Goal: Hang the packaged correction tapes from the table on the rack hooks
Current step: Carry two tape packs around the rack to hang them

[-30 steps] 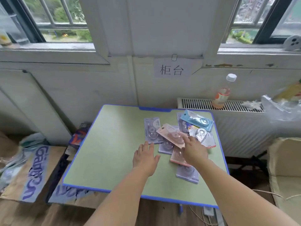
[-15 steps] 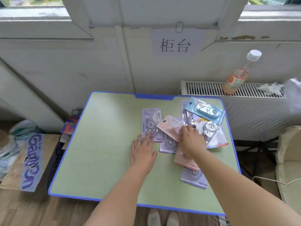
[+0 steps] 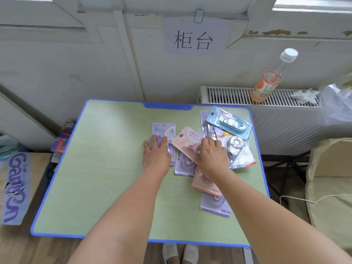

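Correction tapes in flat plastic blister packs lie scattered over the right half of the green, blue-edged table (image 3: 106,168). The left hand (image 3: 156,156) rests flat, fingers straight, on a lilac pack (image 3: 163,131). The right hand (image 3: 213,157) covers a pink pack (image 3: 185,139), fingers bent; whether they grip it is unclear.

A green table (image 3: 99,168) with a blue rim stands against a white panelled wall (image 3: 66,69) — a clipped paper sign (image 3: 192,38) with two black characters hangs above it. Right of the table, a white radiator (image 3: 276,119) carries a drink bottle (image 3: 270,80) and crumpled tissue (image 3: 304,95). Left of the table lies printed cardboard (image 3: 16,187) on wooden floor (image 3: 28,250) — soft daylight throughout.
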Demonstrator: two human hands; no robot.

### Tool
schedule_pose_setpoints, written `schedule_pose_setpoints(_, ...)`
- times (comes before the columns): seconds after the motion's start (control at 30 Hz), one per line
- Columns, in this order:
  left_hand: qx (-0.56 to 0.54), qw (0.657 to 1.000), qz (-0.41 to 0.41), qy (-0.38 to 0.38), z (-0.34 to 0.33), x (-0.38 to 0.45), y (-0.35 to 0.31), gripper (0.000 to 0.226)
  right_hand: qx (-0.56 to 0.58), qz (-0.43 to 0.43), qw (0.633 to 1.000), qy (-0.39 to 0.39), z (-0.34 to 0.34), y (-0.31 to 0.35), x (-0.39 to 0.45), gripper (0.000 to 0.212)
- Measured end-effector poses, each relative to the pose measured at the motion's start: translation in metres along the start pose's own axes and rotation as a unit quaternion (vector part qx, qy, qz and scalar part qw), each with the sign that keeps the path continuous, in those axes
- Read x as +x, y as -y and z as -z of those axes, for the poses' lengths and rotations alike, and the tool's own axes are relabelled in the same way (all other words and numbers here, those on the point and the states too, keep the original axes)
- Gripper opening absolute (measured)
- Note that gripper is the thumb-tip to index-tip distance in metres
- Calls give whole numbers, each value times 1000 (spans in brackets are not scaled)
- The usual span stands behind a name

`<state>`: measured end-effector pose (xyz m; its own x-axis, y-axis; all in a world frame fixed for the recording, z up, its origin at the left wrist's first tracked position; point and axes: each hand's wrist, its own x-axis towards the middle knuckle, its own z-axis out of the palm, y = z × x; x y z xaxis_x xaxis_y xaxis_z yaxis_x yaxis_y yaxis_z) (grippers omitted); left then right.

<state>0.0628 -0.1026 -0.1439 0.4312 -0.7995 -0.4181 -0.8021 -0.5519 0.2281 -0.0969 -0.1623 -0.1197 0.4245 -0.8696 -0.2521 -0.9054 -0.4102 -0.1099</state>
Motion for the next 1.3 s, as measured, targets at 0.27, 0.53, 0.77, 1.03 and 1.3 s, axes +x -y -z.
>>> schedule_pose_setpoints(0.27, -68, 993, -8, -94, -24, -34, 9, 59, 12, -28, 997, -69, 2, 2, -8, 40)
schedule_pose_setpoints(0.53, -153, 976, 22, -152, -16, -70, 10, 57, 102, -52, 989, -98, 10, 8, -28, 53)
schedule_pose_setpoints(0.77, -142, 980, -19, -141, 4, -94, -5, 62, 151, -88, 980, -92, 22, 7, -58, 56)
schedule_pose_setpoints(1.03, -90, 980, -151, -95, 19, -109, -11, 59, 187, -226, 952, -88, 34, -5, -113, 81)
schedule_pose_setpoints(1.3, -31, 954, -297, -32, 7, -140, -24, 60, 189, -372, 900, -130, 10, 1, -191, 98)
